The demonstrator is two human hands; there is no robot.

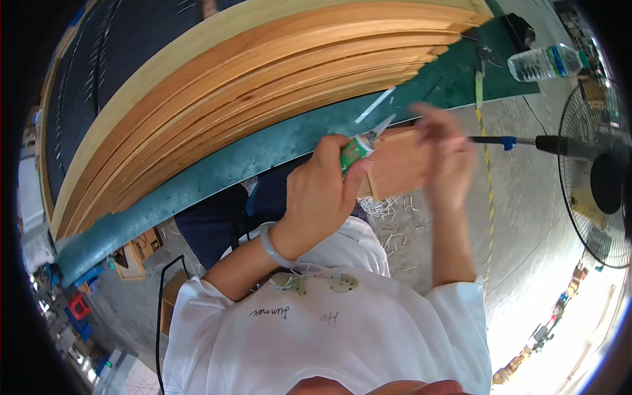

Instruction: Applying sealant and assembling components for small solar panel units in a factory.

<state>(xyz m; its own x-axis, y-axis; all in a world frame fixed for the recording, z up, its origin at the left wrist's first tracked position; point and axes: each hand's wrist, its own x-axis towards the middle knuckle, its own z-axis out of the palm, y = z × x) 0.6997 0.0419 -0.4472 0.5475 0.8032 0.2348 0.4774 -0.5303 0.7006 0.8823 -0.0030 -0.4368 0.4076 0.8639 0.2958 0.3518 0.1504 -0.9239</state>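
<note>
My left hand [313,197] is wrapped round a small green-and-white glue bottle [353,155], whose pale pointed nozzle angles up to the right. The bottle is held over the near edge of the green worktop [227,157]. Off to its right, my right hand [447,151] is raised and smeared by motion; I cannot make out its fingers or anything in them. A thin white strip [375,105] lies on the worktop just past the nozzle. Beyond both hands, long light wooden pieces [263,62] lie side by side in a curved-looking row across the worktop.
A clear water bottle [541,64] lies at the worktop's right end, near a pair of pliers [487,56]. A black standing fan [596,174] is at right. Below the edge are a brown wooden panel [403,163] and white scraps [385,208] on the floor.
</note>
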